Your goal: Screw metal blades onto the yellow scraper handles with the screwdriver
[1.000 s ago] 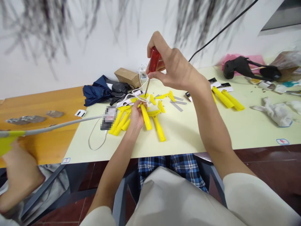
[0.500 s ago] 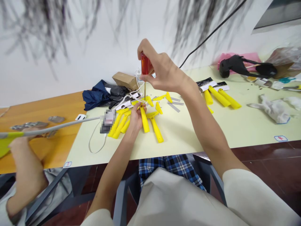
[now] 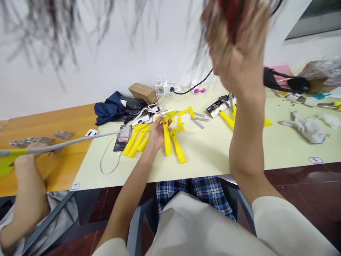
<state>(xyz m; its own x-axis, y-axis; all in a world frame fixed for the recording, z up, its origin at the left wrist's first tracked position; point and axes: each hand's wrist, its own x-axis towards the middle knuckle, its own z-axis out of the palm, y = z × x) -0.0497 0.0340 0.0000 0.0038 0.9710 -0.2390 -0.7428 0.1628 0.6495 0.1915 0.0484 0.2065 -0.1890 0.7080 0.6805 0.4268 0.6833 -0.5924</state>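
- The right hand [image 3: 237, 46] was raised high above the table, blurred by motion, and clenched around a red-handled screwdriver [image 3: 232, 16]. Its thin shaft seemed to point down below the hand, well apart from the work.
- The left hand [image 3: 157, 134] grasped a yellow plastic part [image 3: 166, 139] by its long stem, with the wider head standing clear above the fingers, close to the middle of the table [image 3: 202, 167].
- That hold looked sound: a firm grip low on the stem kept the head free and steady for screwdriver work, and the tool was best brought in straight and square to it.
- More yellow parts lay on both sides of the left hand [image 3: 134, 142], with grey metal strips [image 3: 198, 119] just beyond them and carded packs [image 3: 216, 107] to the right.
- The only clear containers were a closed brown cardboard box [image 3: 142, 92] behind the parts and a clear plastic bag [image 3: 319, 69] at the far right corner; nothing inside either could be made out.
- A folded navy cloth item [image 3: 108, 108] lay beside the box, and a crumpled white glove [image 3: 306, 128] lay to the right.
- At far left, a co-worker's hand [image 3: 29, 167] rested near a yellow-ended grey rod [image 3: 61, 143].
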